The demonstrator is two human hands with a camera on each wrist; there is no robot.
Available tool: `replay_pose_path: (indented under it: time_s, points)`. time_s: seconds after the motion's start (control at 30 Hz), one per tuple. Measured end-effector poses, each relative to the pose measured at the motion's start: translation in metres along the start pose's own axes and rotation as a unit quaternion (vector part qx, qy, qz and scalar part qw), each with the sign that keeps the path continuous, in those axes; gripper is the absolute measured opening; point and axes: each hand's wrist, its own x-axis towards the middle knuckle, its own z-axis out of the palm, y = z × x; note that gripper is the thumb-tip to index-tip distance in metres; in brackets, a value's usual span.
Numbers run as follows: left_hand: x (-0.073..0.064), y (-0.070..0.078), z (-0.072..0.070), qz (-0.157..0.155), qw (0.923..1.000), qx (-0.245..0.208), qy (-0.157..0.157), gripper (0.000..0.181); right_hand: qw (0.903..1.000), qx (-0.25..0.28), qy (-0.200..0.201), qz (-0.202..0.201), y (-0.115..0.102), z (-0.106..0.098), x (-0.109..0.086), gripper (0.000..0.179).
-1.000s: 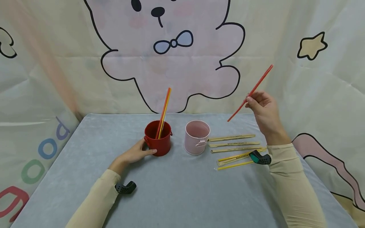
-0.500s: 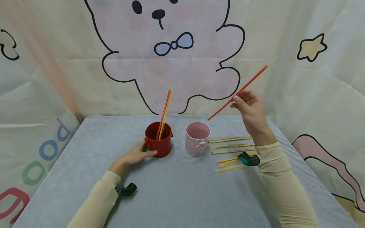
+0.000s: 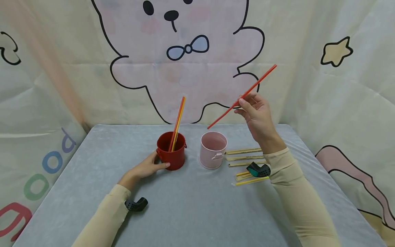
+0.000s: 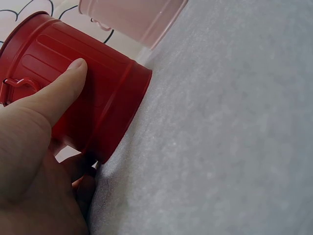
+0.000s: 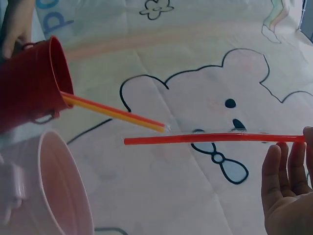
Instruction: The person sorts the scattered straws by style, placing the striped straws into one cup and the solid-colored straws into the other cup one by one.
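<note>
My left hand [image 3: 148, 167] holds the red bucket [image 3: 176, 162] at its lower left side. In the left wrist view its thumb [image 4: 68, 88] lies along the bucket's wall, and the other fingers are partly hidden behind. A red straw and a yellow straw [image 3: 176, 128] lean together inside that bucket. Up and to the right, my right hand [image 3: 258, 118] pinches a red straw [image 3: 259, 81] between thumb and fingers. This straw slants, its lower end just above and behind the rim of the pink bucket [image 3: 209, 158], apart from it.
Several paper-wrapped straws [image 3: 243, 150] lie on the table right of the pink bucket, partly hidden by my right arm. A yellow straw [image 3: 251, 181] in a clear wrapper lies nearest me. Grey-blue cloth [image 3: 191, 212] covers the table; a printed curtain [image 3: 77, 85] stands behind.
My right hand has moved left with the red straw, from above the wrapped straws toward the pink bucket, and the straw slants more. My left hand and both buckets stay put.
</note>
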Motion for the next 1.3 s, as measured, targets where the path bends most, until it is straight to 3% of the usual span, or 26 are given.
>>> replay_pose_path:
  time_s: [0.43,0.77,1.1,1.3]
  points:
    - [0.001,0.001,-0.001,-0.009,0.9999,0.005,-0.003,0.078,0.997,-0.022,-0.041,0.062,0.037,0.054,0.01,0.015]
    - [0.003,0.005,-0.002,0.01,0.9999,0.008,0.003,0.075,0.9918,-0.051,-0.075,0.089,0.059,0.075,0.012,0.021]
    - [0.0,0.002,-0.003,0.008,0.9999,0.011,0.0,0.077,0.9796,-0.092,-0.063,0.168,0.09,0.085,0.007,0.006]
    - [0.001,0.002,-0.003,0.007,0.9999,0.009,0.002,0.076,0.9721,-0.121,-0.04,0.197,0.103,0.092,0.006,0.007]
